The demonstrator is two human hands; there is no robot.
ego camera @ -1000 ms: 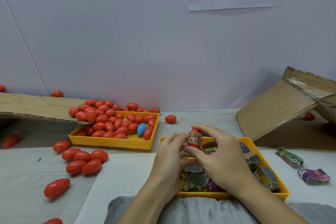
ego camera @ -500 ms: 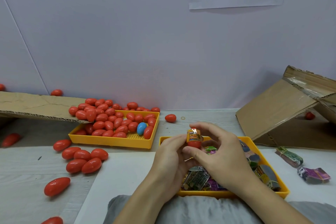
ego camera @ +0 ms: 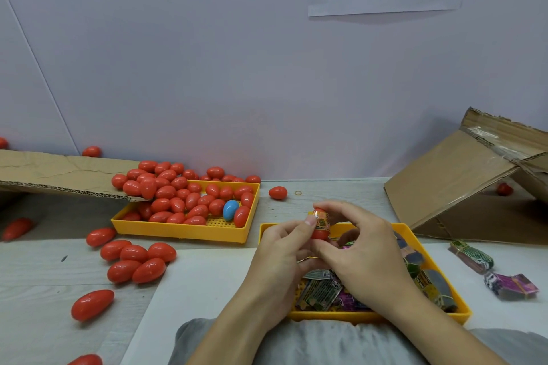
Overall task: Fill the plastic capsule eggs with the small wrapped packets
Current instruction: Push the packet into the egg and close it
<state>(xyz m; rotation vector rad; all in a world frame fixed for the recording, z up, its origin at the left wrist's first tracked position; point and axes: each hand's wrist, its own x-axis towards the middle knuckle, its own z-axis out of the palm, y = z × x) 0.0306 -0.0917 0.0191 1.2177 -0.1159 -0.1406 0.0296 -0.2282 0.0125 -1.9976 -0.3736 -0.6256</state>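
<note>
Egg in our hands: a glossy red plastic egg point(ego camera: 320, 234) stands upright over the far rim of the near tray, with a shiny printed packet point(ego camera: 322, 220) bulging at its middle, so the smooth shell shows only above and below it.
Left hand point(ego camera: 281, 258): our fingers curl up from below and the thumb tip presses on the packet's left edge; we hold the egg with it.
Right hand point(ego camera: 364, 255): our thumb and arched fingers pinch the egg from the right and over its top.
Near tray point(ego camera: 462, 309): a yellow plastic rectangle with a perforated floor, at 6 o'clock on the desk point(ego camera: 341, 189), loaded with flat crinkled foil packets point(ego camera: 320, 293) in green, purple and grey.
Far tray point(ego camera: 184, 229): the same yellow plastic, at 10 o'clock from our hands, heaped with smooth red eggs point(ego camera: 178, 195) and a single blue egg point(ego camera: 230, 210).
Loose eggs: a cluster point(ego camera: 133, 261) lies on the pale wood-grain desk at 9 o'clock from our hands, and one red egg point(ego camera: 278, 192) sits at 12 o'clock, just beside a small rubber band point(ego camera: 298, 193).
Stray packets: two banded bundles point(ego camera: 510, 287) lie on the white sheet point(ego camera: 201, 284) at 3 o'clock.
Cardboard: a corrugated flap point(ego camera: 59, 172) juts over the far tray; a tilted open box point(ego camera: 462, 178) stands at 2 o'clock.
</note>
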